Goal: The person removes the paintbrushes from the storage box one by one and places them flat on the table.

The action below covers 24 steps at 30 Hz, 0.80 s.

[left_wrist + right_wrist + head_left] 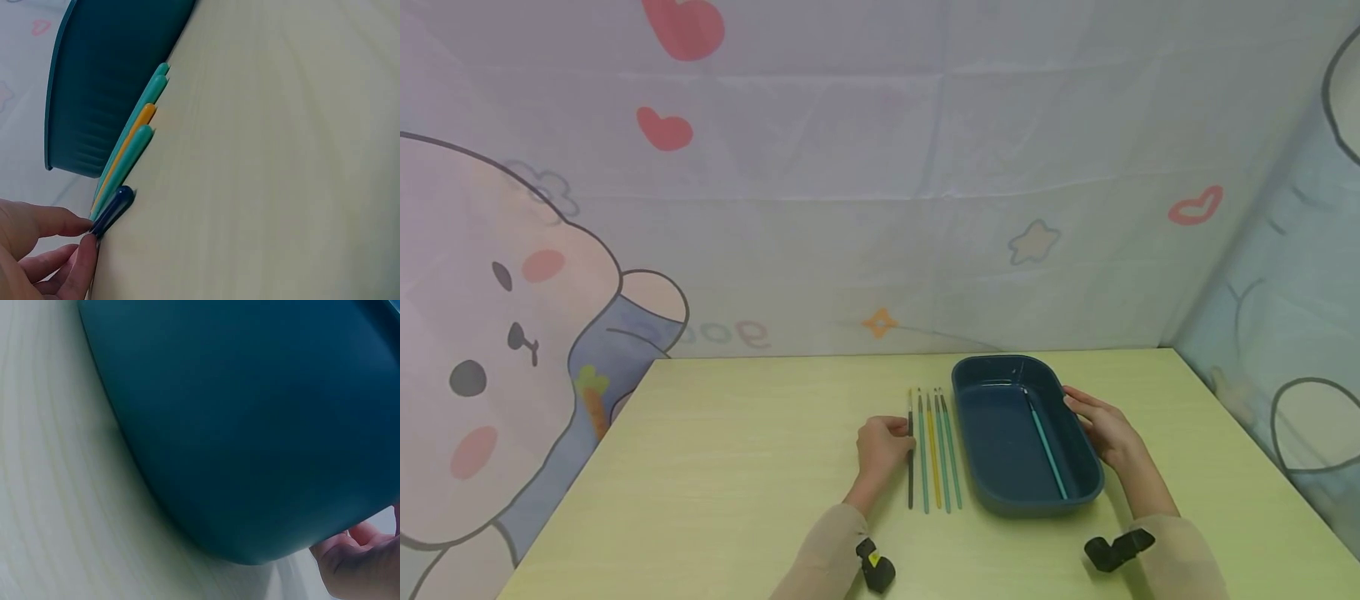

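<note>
My left hand (883, 450) pinches a dark-handled paintbrush (114, 211) between thumb and fingertips. This brush is the leftmost of a row on the table. To its right lie several slim brushes side by side, with green handles (132, 159) and one yellow handle (934, 458). Right of the row stands a dark blue rectangular basin (1000, 442) with rounded corners. A single teal-handled brush (1047, 446) lies inside it, bristle end toward the back. My right hand (1108, 429) holds the basin's right side at the rim; its fingertips are partly hidden in the right wrist view.
The pale wooden tabletop (737, 467) extends left and right of these things. A printed cloth (850, 167) with hearts and a cartoon animal hangs behind the table's back edge, and another cloth panel (1285, 333) hangs at the right. Black wrist cameras sit on both sleeves.
</note>
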### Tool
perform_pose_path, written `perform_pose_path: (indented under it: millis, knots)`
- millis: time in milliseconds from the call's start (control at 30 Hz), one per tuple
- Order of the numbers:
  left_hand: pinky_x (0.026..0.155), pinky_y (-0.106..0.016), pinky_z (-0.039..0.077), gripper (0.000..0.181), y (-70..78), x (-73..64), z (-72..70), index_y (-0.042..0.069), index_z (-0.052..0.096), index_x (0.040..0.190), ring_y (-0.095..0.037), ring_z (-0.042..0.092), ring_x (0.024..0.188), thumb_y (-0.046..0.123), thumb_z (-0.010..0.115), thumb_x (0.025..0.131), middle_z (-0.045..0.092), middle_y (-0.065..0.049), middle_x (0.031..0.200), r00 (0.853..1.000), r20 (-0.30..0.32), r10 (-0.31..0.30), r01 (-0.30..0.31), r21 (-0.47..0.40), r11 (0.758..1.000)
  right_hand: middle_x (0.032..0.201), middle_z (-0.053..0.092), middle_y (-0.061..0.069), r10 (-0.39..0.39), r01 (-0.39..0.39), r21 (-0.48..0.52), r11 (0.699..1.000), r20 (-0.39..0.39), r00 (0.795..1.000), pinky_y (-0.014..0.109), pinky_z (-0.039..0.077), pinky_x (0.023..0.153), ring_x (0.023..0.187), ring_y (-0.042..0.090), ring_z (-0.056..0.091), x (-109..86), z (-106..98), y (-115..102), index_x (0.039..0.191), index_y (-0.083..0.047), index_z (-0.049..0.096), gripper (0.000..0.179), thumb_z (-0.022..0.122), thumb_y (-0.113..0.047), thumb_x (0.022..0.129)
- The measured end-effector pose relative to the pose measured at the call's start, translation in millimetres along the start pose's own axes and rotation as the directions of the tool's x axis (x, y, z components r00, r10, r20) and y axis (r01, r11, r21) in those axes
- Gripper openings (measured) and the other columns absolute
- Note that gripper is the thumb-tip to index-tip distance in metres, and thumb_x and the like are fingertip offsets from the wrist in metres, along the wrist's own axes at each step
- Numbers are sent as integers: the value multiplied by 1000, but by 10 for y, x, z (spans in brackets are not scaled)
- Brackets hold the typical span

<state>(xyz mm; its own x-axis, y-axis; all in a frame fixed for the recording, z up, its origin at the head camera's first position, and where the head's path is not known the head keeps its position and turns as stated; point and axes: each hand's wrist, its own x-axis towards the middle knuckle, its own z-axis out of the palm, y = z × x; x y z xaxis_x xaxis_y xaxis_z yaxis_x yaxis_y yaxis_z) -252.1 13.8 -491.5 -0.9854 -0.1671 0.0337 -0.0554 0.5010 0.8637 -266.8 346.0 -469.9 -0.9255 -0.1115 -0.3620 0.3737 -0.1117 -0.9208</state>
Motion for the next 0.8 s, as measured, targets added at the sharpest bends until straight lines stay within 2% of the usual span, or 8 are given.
perform_pose_path:
  millis: [233,600,800]
  knots:
    - [62,-26,58,27,2,-3,-14,-2,73,99,-18,70,75,2,74,72,74,-12,85,1000,-9,7,-7,5,1000,94,60,-25,-3,3,19,1000,17,1000,21,55,80,89,-2,61,-13,1,-5,105,-42,65,17,57,-30,96]
    - [66,-31,59,25,8,-13,-44,-1,74,98,-20,69,75,3,74,73,74,-11,84,999,-35,18,-17,33,999,95,59,-26,-12,12,-1,1000,10,1000,20,54,81,90,-3,60,-18,8,-3,110,-42,64,19,57,-31,96]
    - [60,-26,57,23,48,-23,-76,1,74,98,-19,68,72,5,69,77,74,-10,85,999,-47,-3,4,13,1000,97,56,-25,-10,10,2,1000,8,1000,20,54,81,90,-3,60,-29,6,-7,113,-41,63,20,58,-32,96]
